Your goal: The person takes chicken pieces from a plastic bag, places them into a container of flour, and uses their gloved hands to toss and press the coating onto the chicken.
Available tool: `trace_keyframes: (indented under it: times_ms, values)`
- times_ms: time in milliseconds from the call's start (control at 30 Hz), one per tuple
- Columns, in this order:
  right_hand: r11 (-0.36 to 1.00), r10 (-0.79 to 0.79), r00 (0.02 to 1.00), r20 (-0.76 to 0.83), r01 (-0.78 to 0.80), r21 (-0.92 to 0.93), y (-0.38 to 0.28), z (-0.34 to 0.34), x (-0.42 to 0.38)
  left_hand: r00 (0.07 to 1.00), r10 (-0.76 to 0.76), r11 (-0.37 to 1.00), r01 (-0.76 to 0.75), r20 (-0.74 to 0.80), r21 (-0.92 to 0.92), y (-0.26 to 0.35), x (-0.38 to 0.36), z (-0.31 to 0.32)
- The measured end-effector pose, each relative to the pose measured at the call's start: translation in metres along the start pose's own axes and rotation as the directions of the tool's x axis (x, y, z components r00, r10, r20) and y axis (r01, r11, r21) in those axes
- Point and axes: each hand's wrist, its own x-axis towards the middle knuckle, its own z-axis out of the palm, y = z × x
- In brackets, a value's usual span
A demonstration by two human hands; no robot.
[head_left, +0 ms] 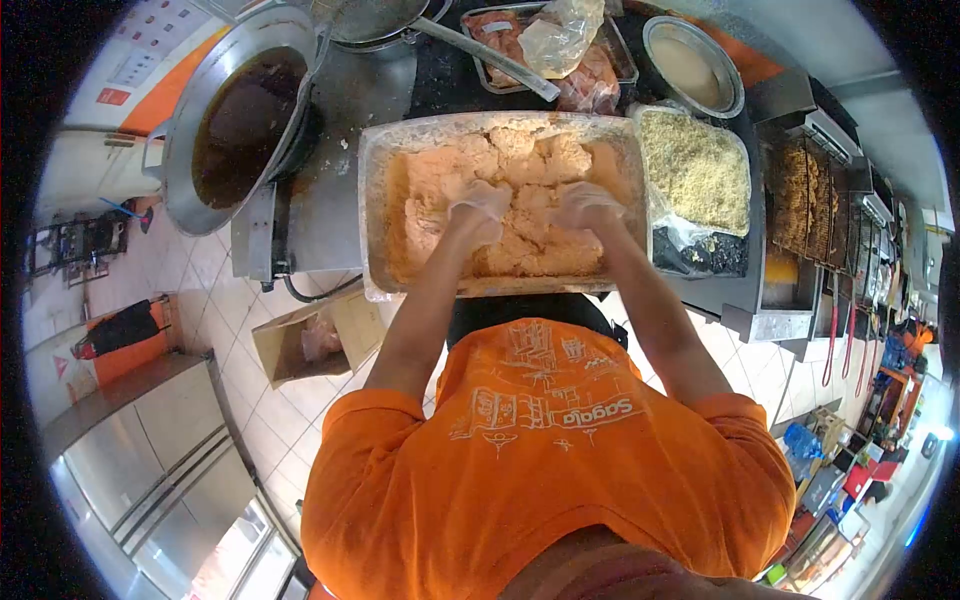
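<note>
A large clear plastic tub [372, 215] in front of me holds orange-tinted breading flour [545, 258]. Lumpy coated pieces [515, 143], perhaps chicken, lie along its far side. My left hand [482, 207], in a thin clear glove, presses into the flour left of the tub's middle. To its right, my right hand [588, 206], gloved the same way, is also down in the flour. On both hands the fingers are sunk in or covered by flour, so their shape and anything in them are hidden.
A wide pot of dark oil [245, 130] stands at left. Behind the tub are a long-handled strainer [490, 62], a tray of raw meat [495, 35] and a bowl of pale liquid [690, 65]. Pale crumbs [695, 170] and a fryer basket [803, 200] are at right. A cardboard box [355, 325] sits below.
</note>
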Motion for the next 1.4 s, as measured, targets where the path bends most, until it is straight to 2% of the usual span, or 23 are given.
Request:
trace_keyframes:
  times_ms: [133, 233, 300, 333, 400, 467, 500, 533, 567, 600, 633, 700, 833, 867, 900, 933, 967, 1000, 1033, 1167, 1233, 1333, 1400]
  values:
    - [0.853, -0.001, 0.996, 0.094, -0.049, 0.52, 0.003, 0.094, 0.095, 0.945, 0.312, 0.95, -0.309, -0.1, 0.041, -0.023, 0.059, 0.051]
    - [0.675, -0.077, 0.992, 0.103, -0.024, 0.737, 0.028, 0.091, 0.094, 0.854, 0.428, 0.832, -0.5, -0.296, -0.239, -0.042, 0.105, 0.098]
    - [0.484, -0.171, 0.985, 0.037, 0.051, 0.873, 0.04, 0.068, 0.075, 0.967, 0.247, 0.736, -0.15, 0.056, -0.66, -0.032, 0.1, 0.082]
    - [0.375, -0.214, 0.977, -0.002, 0.084, 0.923, 0.041, 0.056, 0.065, 0.926, 0.343, 0.866, -0.247, 0.158, -0.435, -0.032, 0.091, 0.064]
    - [0.249, -0.256, 0.966, -0.041, 0.106, 0.963, 0.034, 0.036, 0.048, 0.874, 0.39, 0.919, -0.351, 0.288, -0.18, -0.01, 0.04, 0.019]
    - [0.601, -0.31, 0.951, -0.015, 0.208, 0.771, 0.026, 0.014, 0.027, 0.923, 0.056, 0.903, -0.209, 0.381, 0.374, 0.036, -0.04, -0.019]
    - [0.74, -0.33, 0.944, 0.002, 0.257, 0.622, 0.022, 0.002, 0.017, 0.922, 0.052, 0.9, -0.21, 0.384, 0.382, 0.028, -0.028, 0.0]
    - [0.844, -0.345, 0.938, 0.026, 0.299, 0.445, 0.02, -0.008, 0.008, 0.916, 0.296, 0.782, -0.395, 0.27, 0.483, 0.012, -0.005, 0.032]
    - [0.91, -0.354, 0.934, 0.051, 0.332, 0.247, 0.018, -0.014, 0.0, 0.824, 0.537, 0.61, -0.526, 0.18, 0.593, 0.01, -0.007, 0.039]
    - [0.934, -0.356, 0.931, 0.078, 0.354, 0.038, 0.017, -0.016, -0.004, 0.821, 0.539, 0.602, -0.531, 0.187, 0.597, 0.016, -0.006, 0.043]
    - [0.936, -0.351, 0.933, 0.075, 0.348, 0.043, 0.012, -0.001, 0.001, 0.85, 0.483, 0.675, -0.514, 0.21, 0.53, 0.021, -0.005, 0.047]
    - [0.887, -0.437, 0.894, -0.104, 0.408, -0.218, 0.0, 0.05, 0.019, 0.875, 0.432, 0.762, -0.484, 0.22, 0.43, 0.025, 0.003, 0.058]
    - [0.942, -0.302, 0.948, 0.1, 0.312, -0.12, 0.002, 0.065, 0.039, 0.76, 0.61, 0.681, -0.648, 0.226, 0.34, -0.025, 0.081, 0.112]
    - [0.935, -0.337, 0.931, 0.143, 0.349, -0.07, 0.002, 0.036, 0.024, 0.769, 0.521, 0.627, -0.639, 0.371, 0.445, -0.016, 0.066, 0.089]
    - [0.924, -0.371, 0.91, 0.183, 0.381, -0.021, 0.002, 0.02, 0.017, 0.768, 0.519, 0.623, -0.64, 0.375, 0.45, -0.005, 0.053, 0.068]
    - [0.926, -0.368, 0.912, 0.184, 0.377, -0.015, 0.006, 0.025, 0.02, 0.843, 0.358, 0.779, -0.507, 0.401, 0.369, 0.005, 0.038, 0.049]
    - [0.921, -0.39, 0.919, 0.051, 0.39, 0.012, 0.015, 0.032, 0.028, 0.878, 0.187, 0.898, -0.335, 0.441, 0.286, 0.008, 0.031, 0.04]
    - [0.911, -0.409, 0.909, -0.08, 0.412, 0.032, 0.025, 0.039, 0.037, 0.877, 0.185, 0.901, -0.332, 0.444, 0.281, -0.012, 0.054, 0.055]
    - [0.902, -0.421, 0.895, -0.146, 0.43, 0.04, 0.031, 0.041, 0.04, 0.878, 0.377, 0.914, -0.405, 0.294, 0.037, -0.048, 0.096, 0.081]
    - [0.739, -0.521, 0.811, -0.267, 0.585, 0.334, 0.037, 0.035, 0.033, 0.927, 0.252, 0.962, -0.271, 0.278, 0.032, -0.036, 0.022, 0.003]
    - [0.893, -0.422, 0.896, -0.138, 0.437, 0.106, 0.015, 0.041, 0.035, 0.945, 0.222, 0.974, -0.225, 0.24, -0.014, -0.021, 0.001, -0.014]
    - [0.939, -0.327, 0.936, -0.133, 0.306, -0.157, -0.013, 0.128, 0.103, 0.986, 0.161, 0.983, -0.156, 0.045, -0.096, -0.014, 0.028, 0.02]
    - [0.981, -0.098, 0.992, -0.082, 0.11, 0.161, -0.038, 0.125, 0.114, 0.987, 0.139, 0.958, -0.155, -0.083, -0.241, -0.022, 0.08, 0.063]
